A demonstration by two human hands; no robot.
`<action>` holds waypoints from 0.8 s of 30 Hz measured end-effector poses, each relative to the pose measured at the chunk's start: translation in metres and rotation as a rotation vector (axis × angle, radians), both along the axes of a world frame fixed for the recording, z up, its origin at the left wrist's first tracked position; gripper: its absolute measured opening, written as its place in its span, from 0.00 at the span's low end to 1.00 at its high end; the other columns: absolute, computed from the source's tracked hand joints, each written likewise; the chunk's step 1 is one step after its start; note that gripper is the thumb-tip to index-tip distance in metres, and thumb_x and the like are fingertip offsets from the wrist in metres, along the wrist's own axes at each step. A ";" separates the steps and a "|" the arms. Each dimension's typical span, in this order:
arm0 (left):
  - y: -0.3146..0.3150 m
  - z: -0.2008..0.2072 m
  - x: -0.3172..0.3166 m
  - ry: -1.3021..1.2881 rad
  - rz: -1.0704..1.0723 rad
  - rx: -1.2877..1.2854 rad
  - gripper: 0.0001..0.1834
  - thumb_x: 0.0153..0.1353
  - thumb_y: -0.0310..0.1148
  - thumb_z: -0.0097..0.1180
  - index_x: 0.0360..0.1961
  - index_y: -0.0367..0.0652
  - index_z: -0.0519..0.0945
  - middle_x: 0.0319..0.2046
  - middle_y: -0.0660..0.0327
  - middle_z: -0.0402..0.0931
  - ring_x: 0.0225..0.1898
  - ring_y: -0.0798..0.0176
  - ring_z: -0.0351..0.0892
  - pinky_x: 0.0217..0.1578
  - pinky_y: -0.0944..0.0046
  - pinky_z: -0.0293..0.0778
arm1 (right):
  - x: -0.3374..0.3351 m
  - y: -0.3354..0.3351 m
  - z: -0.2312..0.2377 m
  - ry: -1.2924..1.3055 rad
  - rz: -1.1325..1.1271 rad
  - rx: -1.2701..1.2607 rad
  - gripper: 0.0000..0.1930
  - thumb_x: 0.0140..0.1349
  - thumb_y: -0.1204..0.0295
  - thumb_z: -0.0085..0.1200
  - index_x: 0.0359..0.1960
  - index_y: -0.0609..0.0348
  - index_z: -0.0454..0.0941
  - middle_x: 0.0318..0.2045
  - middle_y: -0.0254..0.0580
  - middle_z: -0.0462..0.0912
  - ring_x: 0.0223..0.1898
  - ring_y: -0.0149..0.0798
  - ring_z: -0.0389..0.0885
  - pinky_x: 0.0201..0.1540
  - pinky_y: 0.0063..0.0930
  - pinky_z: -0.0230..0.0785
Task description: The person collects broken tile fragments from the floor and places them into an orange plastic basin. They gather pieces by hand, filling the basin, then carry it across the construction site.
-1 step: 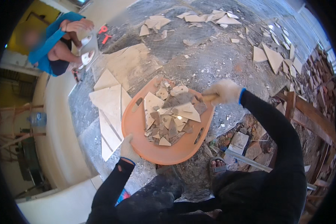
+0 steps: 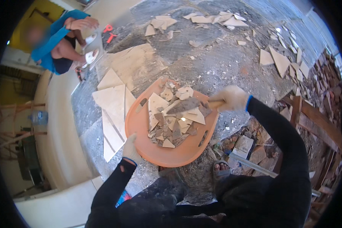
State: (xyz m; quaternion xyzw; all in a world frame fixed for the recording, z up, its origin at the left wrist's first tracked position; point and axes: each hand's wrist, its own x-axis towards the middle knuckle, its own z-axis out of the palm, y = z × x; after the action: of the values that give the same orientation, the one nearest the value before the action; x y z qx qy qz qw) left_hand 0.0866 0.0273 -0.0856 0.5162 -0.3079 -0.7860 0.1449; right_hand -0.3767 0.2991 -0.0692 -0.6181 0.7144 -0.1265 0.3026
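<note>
A shallow orange tray [image 2: 170, 157] with handle slots is tilted on the floor in front of me, loaded with broken tile pieces [image 2: 168, 143]. My left hand [image 2: 130, 150], in a pale work glove, grips the tray's near-left rim. In my gloved right hand [image 2: 231, 98] is the wooden handle of a trowel [image 2: 215, 104]. Its dirty, leaf-shaped blade [image 2: 183, 106] lies over the shards at the tray's far right. The underside of the tray is hidden.
Large broken tiles [image 2: 112, 99] lie left of the tray; more shards [image 2: 280, 62] are scattered far right. Wooden beams [image 2: 318, 117] and rubble stand at right, near a metal bar [image 2: 250, 164]. A person [image 2: 66, 47] squats far left beside red tools [image 2: 109, 33].
My right hand has moved slightly right and down, and the trowel blade has turned to look narrower over the shards. My left hand stays on the tray rim.
</note>
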 end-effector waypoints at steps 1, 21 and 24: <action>-0.005 -0.004 -0.004 -0.152 -0.058 -0.173 0.26 0.71 0.40 0.61 0.63 0.35 0.77 0.58 0.50 0.82 0.61 0.47 0.82 0.65 0.46 0.76 | 0.006 0.012 0.000 -0.067 0.016 -0.087 0.30 0.63 0.52 0.69 0.64 0.48 0.84 0.48 0.52 0.91 0.48 0.49 0.91 0.53 0.41 0.80; -0.145 -0.011 -0.204 -0.798 -1.096 -1.254 0.37 0.67 0.64 0.50 0.52 0.39 0.90 0.55 0.41 0.86 0.58 0.41 0.86 0.59 0.45 0.79 | 0.139 0.073 -0.078 -0.573 -1.213 0.214 0.25 0.71 0.59 0.60 0.61 0.66 0.79 0.46 0.49 0.86 0.40 0.51 0.88 0.43 0.47 0.79; -0.149 -0.039 -0.212 -0.757 -1.083 -1.154 0.40 0.67 0.66 0.48 0.51 0.37 0.90 0.54 0.38 0.86 0.58 0.41 0.86 0.59 0.45 0.79 | 0.165 0.051 -0.058 -1.177 -1.219 0.319 0.21 0.73 0.56 0.59 0.54 0.62 0.83 0.40 0.42 0.87 0.35 0.40 0.88 0.33 0.38 0.80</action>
State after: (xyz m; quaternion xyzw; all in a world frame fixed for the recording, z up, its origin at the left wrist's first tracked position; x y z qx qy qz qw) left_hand -0.1251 -0.1215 -0.1245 0.3715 -0.8874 -0.2442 -0.1217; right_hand -0.2120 0.3503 -0.1269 0.0893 0.6575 -0.4650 0.5861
